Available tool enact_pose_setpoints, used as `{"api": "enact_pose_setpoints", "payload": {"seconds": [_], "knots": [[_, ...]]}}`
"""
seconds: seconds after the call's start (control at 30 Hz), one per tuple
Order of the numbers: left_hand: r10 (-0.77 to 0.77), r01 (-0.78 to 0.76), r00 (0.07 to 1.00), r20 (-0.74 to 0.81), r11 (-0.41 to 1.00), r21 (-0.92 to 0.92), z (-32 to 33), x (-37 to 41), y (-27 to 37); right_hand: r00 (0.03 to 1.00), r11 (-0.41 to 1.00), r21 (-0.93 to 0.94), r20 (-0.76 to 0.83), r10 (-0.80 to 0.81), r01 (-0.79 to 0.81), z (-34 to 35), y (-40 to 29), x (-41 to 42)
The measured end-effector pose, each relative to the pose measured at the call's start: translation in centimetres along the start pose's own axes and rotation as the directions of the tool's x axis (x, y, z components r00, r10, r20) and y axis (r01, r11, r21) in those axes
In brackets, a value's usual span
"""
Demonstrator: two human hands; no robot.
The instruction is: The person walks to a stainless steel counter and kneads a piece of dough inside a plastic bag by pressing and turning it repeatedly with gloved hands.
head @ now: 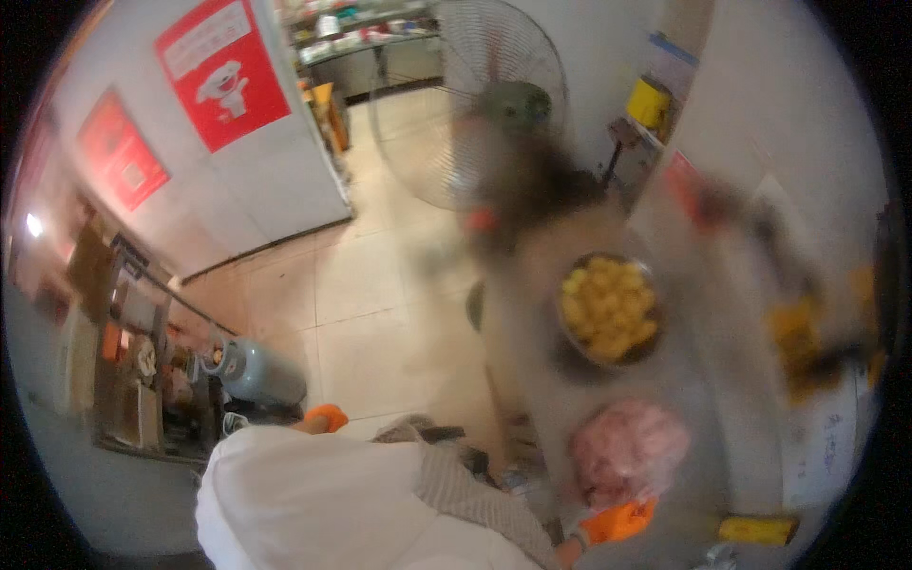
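My right hand (616, 521), in an orange glove, is at the near edge of a clear plastic bag of pinkish contents (630, 449), possibly raw meat. It touches the bag's gathered end, but blur hides whether the fingers grip it. The bag lies on a grey counter (527, 335). Beyond it on the counter stands a round metal bowl (659, 324) heaped with yellow chunks (609, 306), which look like cut potato. My left hand (325, 419), also orange-gloved, hangs at my left side, away from the counter. Its fingers are partly hidden, and their pose is unclear.
A large caged fan (513, 100) stands past the counter's far end. A gas cylinder (260, 374) is on the left, near a cluttered rack (146, 363). A yellow packet (757, 529) lies right of my right hand. Tiled floor (363, 299) leads to a doorway.
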State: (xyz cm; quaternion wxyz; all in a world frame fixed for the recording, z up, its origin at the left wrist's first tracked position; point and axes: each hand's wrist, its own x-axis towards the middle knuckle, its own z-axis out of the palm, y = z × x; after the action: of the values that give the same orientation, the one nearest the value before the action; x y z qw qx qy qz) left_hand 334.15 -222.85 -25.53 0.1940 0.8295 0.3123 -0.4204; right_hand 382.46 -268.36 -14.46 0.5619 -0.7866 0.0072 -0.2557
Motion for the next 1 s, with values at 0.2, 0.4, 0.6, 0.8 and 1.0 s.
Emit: {"api": "enact_pose_setpoints", "payload": {"seconds": [0.2, 0.4, 0.6, 0.8, 1.0], "knots": [[-0.144, -0.004, 0.935, -0.324, 0.910, -0.416, 12.9, -3.7, -11.7, 0.906, 0.972, 0.225, 0.393, -0.155, 0.069, 20.0, -16.3, -8.8], [-0.608, 0.138, 0.788, -0.102, 0.336, -0.932, 3.5, -4.3, -11.1, 0.352, 0.964, 0.250, 0.898, -0.264, 0.084, 31.0, -29.3, -22.5], [-0.671, -0.028, 0.741, -0.017, -0.004, -1.000, -2.5, -3.1, -15.3, -0.192, 0.949, 0.283, 0.948, -0.254, 0.138, 40.5, -34.7, -31.7], [-0.676, 0.197, 0.737, 0.031, 0.170, -0.966, 3.3, -0.8, -18.8, -0.462, 0.992, 0.102, 0.885, -0.055, 0.078, 52.4, -35.8, -37.8], [-0.415, 0.531, 0.644, 0.642, -0.362, -0.766, 12.3, -3.5, -17.0, -0.635, 0.982, 0.036, 0.767, 0.093, 0.186, 70.3, -35.7, -48.5]]}}
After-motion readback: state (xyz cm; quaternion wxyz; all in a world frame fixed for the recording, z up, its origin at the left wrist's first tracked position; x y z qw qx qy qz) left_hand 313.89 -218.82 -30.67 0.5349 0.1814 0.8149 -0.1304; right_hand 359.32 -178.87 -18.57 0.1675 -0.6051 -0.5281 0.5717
